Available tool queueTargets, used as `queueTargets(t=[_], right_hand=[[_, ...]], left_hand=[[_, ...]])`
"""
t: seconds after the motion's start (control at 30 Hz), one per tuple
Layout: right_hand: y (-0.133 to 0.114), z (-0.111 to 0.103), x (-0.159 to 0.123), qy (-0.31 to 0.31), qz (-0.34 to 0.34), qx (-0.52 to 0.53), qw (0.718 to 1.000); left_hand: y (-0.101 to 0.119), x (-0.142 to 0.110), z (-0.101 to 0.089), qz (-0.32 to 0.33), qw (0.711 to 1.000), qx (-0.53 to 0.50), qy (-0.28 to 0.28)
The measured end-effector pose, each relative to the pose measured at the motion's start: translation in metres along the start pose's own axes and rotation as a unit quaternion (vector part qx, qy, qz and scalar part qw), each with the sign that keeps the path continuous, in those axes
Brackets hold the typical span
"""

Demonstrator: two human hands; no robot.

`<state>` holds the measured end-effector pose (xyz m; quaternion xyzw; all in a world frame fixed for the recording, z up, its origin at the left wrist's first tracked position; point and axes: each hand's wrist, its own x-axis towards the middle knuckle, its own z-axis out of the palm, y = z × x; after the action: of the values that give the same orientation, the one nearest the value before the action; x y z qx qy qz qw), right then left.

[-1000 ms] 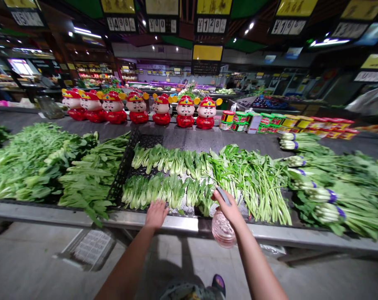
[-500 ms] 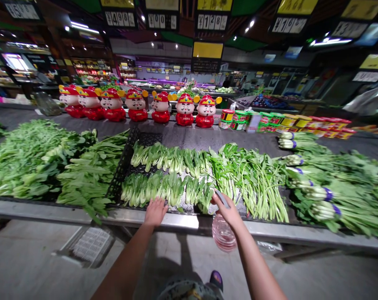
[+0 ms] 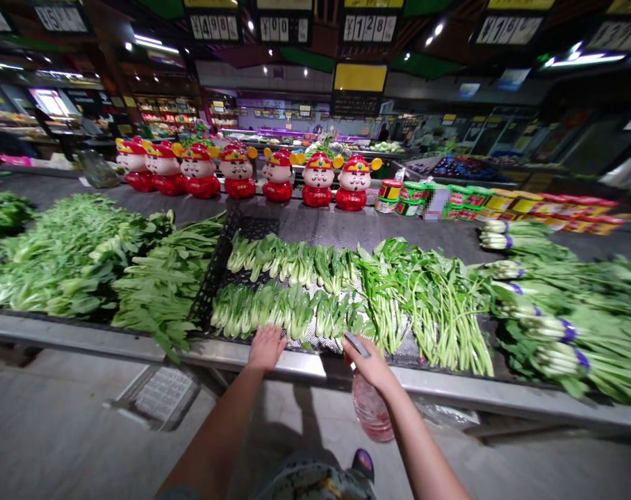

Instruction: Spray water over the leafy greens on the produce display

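Observation:
My right hand [image 3: 368,362] grips a spray bottle [image 3: 372,410] with a grey head and a clear pinkish body, which hangs below the hand in front of the stall's metal edge. My left hand [image 3: 267,347] lies with fingers stretched out at the front of the lower row of bok choy [image 3: 247,310]; whether it presses on the leaves or the rim, I cannot tell. A second row of bok choy [image 3: 294,260] lies behind, on a perforated sheet. Right of both rows, long-stemmed leafy greens [image 3: 445,312] are spread toward the front edge.
Left of a black crate wall [image 3: 211,274] lie long-leaf greens [image 3: 162,288] and a frilly heap [image 3: 60,253]. Purple-banded bunches [image 3: 560,330] fill the right. Red figurine jars [image 3: 318,182] and stacked cans [image 3: 482,203] line the back. A white basket [image 3: 162,396] sits on the floor below.
My right hand has drawn left and back toward me with the spray bottle, away from the bok choy's right end. My left hand stays nearly in place. The view has turned slightly left.

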<state>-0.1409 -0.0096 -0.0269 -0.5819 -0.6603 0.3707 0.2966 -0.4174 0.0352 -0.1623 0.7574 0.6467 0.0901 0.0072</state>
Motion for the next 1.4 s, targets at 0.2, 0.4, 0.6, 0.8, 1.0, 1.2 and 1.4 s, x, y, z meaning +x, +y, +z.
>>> queueTargets(t=[0.2, 0.4, 0.6, 0.8, 1.0, 1.2, 1.4], right_hand=[[0.000, -0.003, -0.005, -0.008, -0.012, 0.011, 1.000], [-0.010, 0.001, -0.008, 0.006, -0.019, 0.009, 1.000], [-0.010, 0.012, -0.007, -0.019, -0.033, -0.015, 0.999], [0.001, 0.016, -0.009, -0.051, -0.011, -0.028, 0.998], [0.005, -0.003, -0.006, -0.043, -0.008, 0.005, 0.999], [0.010, -0.043, -0.001, -0.013, -0.003, 0.046, 0.999], [0.008, -0.082, -0.006, -0.006, -0.011, 0.028, 1.000]], left_hand=[[-0.001, 0.000, 0.001, 0.002, 1.000, -0.004, -0.002], [-0.004, 0.000, 0.006, 0.011, 1.000, -0.014, 0.018], [-0.005, 0.000, 0.007, 0.014, 1.000, -0.016, 0.013], [-0.003, 0.000, 0.005, -0.002, 1.000, -0.020, 0.002], [0.003, 0.000, -0.002, -0.033, 0.999, -0.022, 0.004], [0.022, 0.004, -0.012, -0.053, 0.998, -0.017, 0.032], [0.064, 0.011, -0.010, -0.042, 0.998, -0.019, 0.046]])
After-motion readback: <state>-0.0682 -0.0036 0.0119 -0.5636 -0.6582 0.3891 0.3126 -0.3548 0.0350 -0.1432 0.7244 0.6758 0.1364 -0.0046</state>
